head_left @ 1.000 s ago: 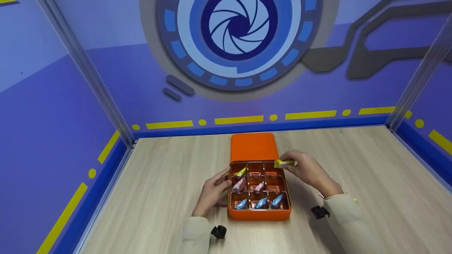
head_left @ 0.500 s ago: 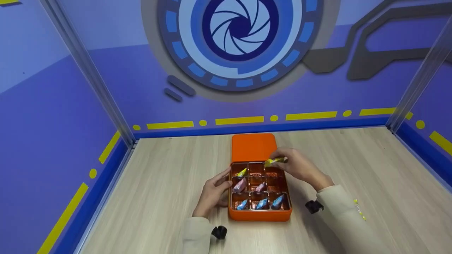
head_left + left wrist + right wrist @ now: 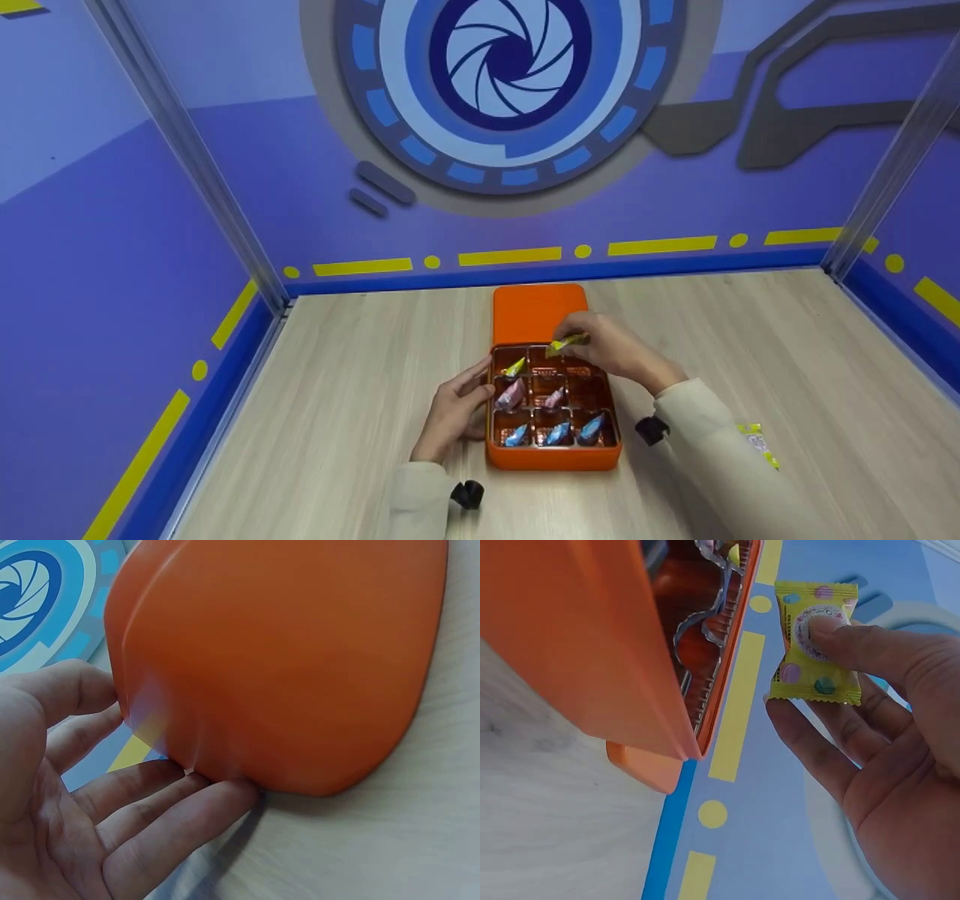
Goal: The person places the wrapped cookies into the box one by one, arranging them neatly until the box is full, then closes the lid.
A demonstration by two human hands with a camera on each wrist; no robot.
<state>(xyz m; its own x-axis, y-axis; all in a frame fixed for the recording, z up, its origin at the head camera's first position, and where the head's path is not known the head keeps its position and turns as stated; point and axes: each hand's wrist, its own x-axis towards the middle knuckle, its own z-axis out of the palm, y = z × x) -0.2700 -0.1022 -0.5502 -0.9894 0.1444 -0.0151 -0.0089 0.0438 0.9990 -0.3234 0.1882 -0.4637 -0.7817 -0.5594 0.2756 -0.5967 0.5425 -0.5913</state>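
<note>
An orange box [image 3: 553, 459] contains a clear divider tray with several compartments. A yellow wrapped candy [image 3: 514, 367] lies in the back-left compartment. Pink wrapped candies [image 3: 511, 394] occupy the middle row's left and centre compartments. Along the front row lie blue wrapped candies [image 3: 557, 433], one per compartment. My left hand [image 3: 448, 409] rests against the box's left side, its fingertips touching the wall in the left wrist view. Between thumb and fingers my right hand [image 3: 616, 349] pinches another yellow wrapped candy [image 3: 817, 645], above the back row near its centre compartment.
Behind the box lies its orange lid [image 3: 540, 311]. One more yellow wrapped candy [image 3: 759, 444] is on the wooden table [image 3: 337, 420], partly covered by the right sleeve [image 3: 720, 427]. Blue printed walls [image 3: 360, 150] enclose the table at the back and sides.
My right hand has shifted left with the yellow candy, from the back-right corner toward the back-centre compartment. The candy on the table has come out from behind the sleeve. The left hand stays put.
</note>
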